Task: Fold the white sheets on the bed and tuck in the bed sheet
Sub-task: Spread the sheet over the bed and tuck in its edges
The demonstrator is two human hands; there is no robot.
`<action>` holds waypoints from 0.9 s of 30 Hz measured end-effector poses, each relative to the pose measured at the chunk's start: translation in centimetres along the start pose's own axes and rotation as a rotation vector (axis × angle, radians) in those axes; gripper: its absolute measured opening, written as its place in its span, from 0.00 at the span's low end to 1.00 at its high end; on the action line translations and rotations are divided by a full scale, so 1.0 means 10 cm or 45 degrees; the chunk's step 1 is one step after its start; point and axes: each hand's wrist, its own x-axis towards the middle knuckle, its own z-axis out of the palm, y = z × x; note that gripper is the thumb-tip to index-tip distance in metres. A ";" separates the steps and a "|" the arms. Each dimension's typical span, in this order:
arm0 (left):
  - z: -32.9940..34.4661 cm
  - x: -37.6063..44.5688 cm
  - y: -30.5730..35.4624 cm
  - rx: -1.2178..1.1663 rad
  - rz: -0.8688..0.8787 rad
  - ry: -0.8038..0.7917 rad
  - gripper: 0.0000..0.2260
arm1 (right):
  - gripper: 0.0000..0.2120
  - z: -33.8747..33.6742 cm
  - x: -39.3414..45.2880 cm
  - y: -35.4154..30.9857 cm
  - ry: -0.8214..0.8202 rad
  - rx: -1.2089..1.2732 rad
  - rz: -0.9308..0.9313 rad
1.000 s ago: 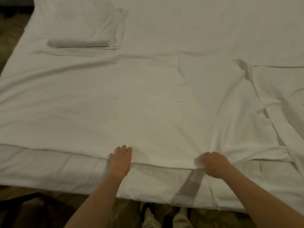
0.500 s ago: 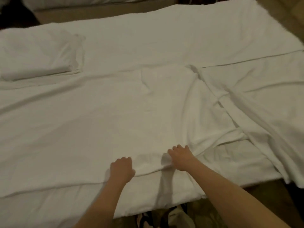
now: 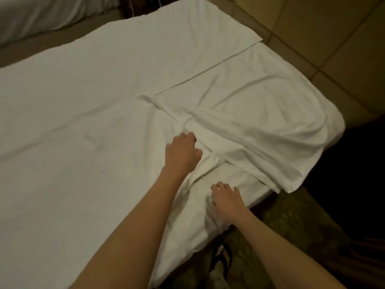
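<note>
Where the view half a second ago took in a folded pile at the bed's left end, that pile is now out of sight and the bed's right end fills the picture instead. At far left a second bed (image 3: 31,15) shows across a strip of floor. A broad white sheet (image 3: 87,126) lies flat over most of the mattress, only lightly creased. Toward the middle, the left hand (image 3: 182,152) has moved up from the near edge and now rests on the bunched fabric where the sheets meet, its fingers curled down into the folds; whether it actually pinches cloth I cannot tell. Just right of and nearer than it, the right hand (image 3: 226,198) has dropped back to the near edge, fingers bent and pressed onto the bed sheet (image 3: 193,232) that hangs over the mattress side; a real grip is not visible. Farther right, a second white sheet (image 3: 260,113) lies rumpled over the corner, its loose edge draping off the end. Beyond it, tiled floor (image 3: 333,49) shows. Below the hands, a foot in a dark sandal (image 3: 220,259) stands on patterned carpet.
</note>
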 end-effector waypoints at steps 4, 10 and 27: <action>0.81 -0.22 0.35 0.157 -0.072 -0.434 0.16 | 0.23 -0.67 0.30 0.63 0.222 0.052 0.008; 1.01 0.24 1.03 0.318 0.141 -0.492 0.13 | 0.22 -1.12 0.42 1.43 0.320 0.084 0.122; 1.58 1.15 2.35 0.280 0.402 -0.790 0.24 | 0.34 -0.53 0.47 3.15 -0.026 0.963 1.230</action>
